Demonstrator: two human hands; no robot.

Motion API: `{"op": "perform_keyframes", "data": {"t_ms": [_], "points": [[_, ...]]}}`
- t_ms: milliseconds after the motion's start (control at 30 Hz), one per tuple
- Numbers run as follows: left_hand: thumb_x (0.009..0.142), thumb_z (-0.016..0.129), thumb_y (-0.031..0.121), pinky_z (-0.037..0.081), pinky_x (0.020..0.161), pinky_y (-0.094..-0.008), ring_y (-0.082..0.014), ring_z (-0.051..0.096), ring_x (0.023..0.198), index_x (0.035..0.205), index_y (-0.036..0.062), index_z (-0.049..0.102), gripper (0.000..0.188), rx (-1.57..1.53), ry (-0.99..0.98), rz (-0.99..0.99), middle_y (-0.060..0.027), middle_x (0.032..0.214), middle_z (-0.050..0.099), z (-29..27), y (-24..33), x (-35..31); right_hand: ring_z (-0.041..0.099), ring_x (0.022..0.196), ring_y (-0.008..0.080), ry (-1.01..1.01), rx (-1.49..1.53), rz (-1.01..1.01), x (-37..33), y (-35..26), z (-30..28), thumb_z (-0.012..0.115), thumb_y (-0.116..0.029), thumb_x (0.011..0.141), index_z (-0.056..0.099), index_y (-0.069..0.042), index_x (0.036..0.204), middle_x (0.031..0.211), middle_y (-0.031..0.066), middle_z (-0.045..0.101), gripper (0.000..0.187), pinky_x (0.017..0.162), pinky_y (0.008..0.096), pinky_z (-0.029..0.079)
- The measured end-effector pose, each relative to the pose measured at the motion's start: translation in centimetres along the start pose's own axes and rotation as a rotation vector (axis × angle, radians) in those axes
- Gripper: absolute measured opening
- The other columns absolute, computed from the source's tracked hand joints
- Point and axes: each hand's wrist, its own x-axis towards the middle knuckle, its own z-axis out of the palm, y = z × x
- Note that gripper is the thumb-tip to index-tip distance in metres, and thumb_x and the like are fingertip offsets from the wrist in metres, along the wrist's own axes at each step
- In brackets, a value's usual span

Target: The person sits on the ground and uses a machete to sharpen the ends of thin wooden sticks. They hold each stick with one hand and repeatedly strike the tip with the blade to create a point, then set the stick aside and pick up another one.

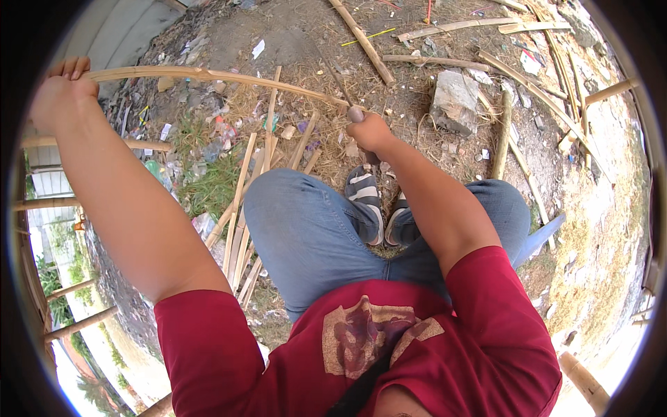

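Note:
My left hand (66,90), stretched out to the far left, is closed around one end of a long, pale split-bamboo strip (201,73). The strip bows slightly as it crosses in front of me. Its other end reaches the knife in my right hand (372,133), which is closed around the handle. The knife's thin, dark blade (335,75) points away and a little left, against the strip near the handle. Whether its edge has cut into the bamboo cannot be made out. Both my feet, in striped sandals (363,189), are below the right hand.
Several split bamboo strips (240,187) lie beside my left knee. A grey concrete block (455,103) sits ahead to the right, near a short round pole (501,135). More bamboo pieces (549,97) lie far right. Litter and dry grass cover the ground; a grey sheet wall (118,31) stands far left.

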Motion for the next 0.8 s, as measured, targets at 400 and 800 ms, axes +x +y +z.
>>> {"op": "perform_keyframes", "data": {"t_ms": [400, 800], "points": [[0.101, 0.046, 0.021, 0.02, 0.048, -0.0329, -0.0124, 0.021, 0.052, 0.08, 0.0127, 0.033, 0.026, -0.113, 0.061, 0.041, 0.0018, 0.06, 0.026, -0.3, 4.7, -9.8, 0.054, 0.051, 0.0158, 0.122, -0.156, -0.214, -6.0, -10.6, -12.0, 0.074, -0.027, 0.082, 0.06, -0.002, 0.081, 0.062, 0.005, 0.057, 0.028, 0.048, 0.0351, 0.042], [0.1, 0.046, 0.028, 0.024, 0.052, -0.0294, -0.0106, 0.023, 0.052, 0.078, 0.0143, 0.037, 0.027, -0.424, -0.404, -0.093, 0.0032, 0.059, 0.025, -3.1, 6.3, -13.6, 0.059, 0.056, 0.0185, 0.151, -0.128, -0.15, -6.8, -7.2, -11.4, 0.075, -0.032, 0.08, 0.066, 0.001, 0.081, 0.066, 0.0084, 0.065, 0.034, 0.057, 0.0365, 0.046]]}}
